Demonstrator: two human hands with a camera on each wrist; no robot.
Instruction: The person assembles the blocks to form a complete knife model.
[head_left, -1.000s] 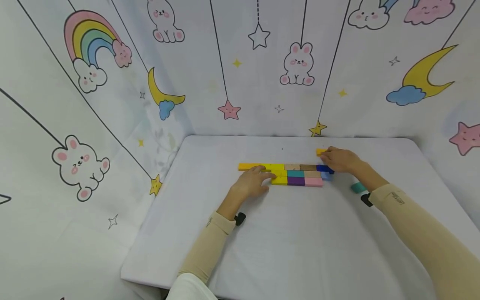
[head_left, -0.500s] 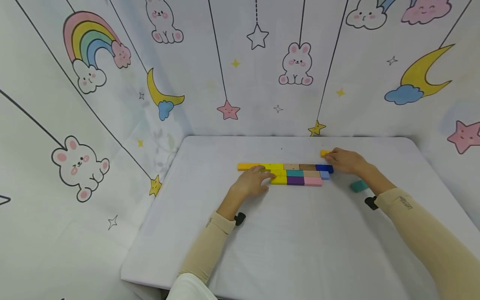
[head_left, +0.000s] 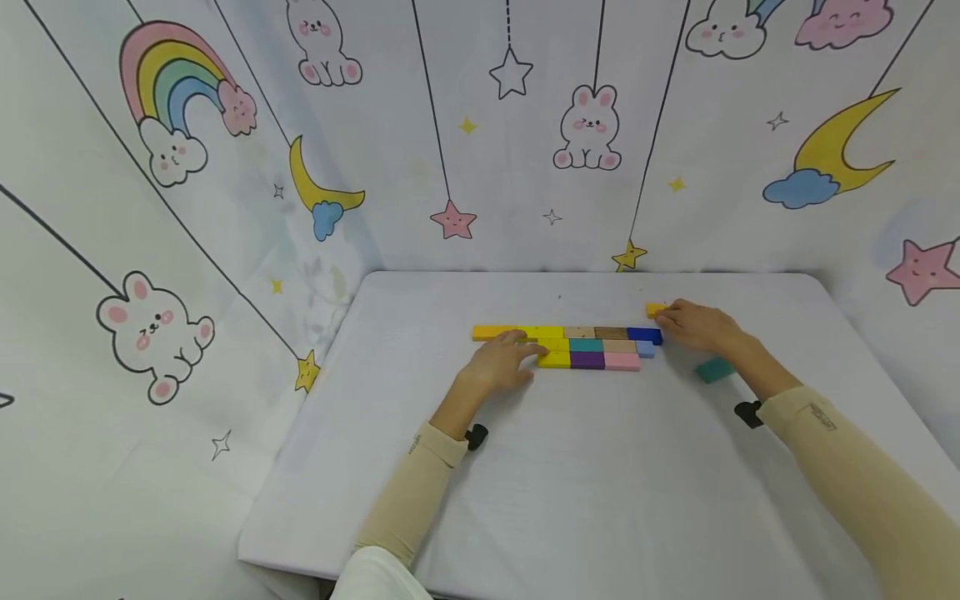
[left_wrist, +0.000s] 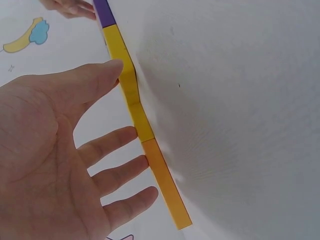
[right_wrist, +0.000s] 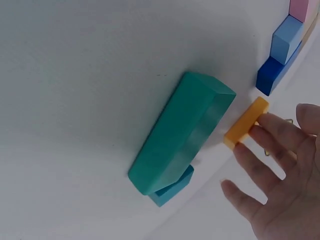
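1. Resting with fingers spread and relaxed, the left hand touches the left end of the block rows, probably steadying them; it grasps nothing.
2. The block rows run parallel to the far edge of the table, blocks side by side, likely so each guides its neighbour; their flat faces are yellow, purple, pink, tan and blue.
3. The loose orange block lies past them, nearer the table's far edge: a slim, plain bar.
4. The right hand sets straightened fingers against this block, thumb apart, ungrasping, perhaps steadying it.
5. Toward the table's right edge lies a chunky teal block, slanted.
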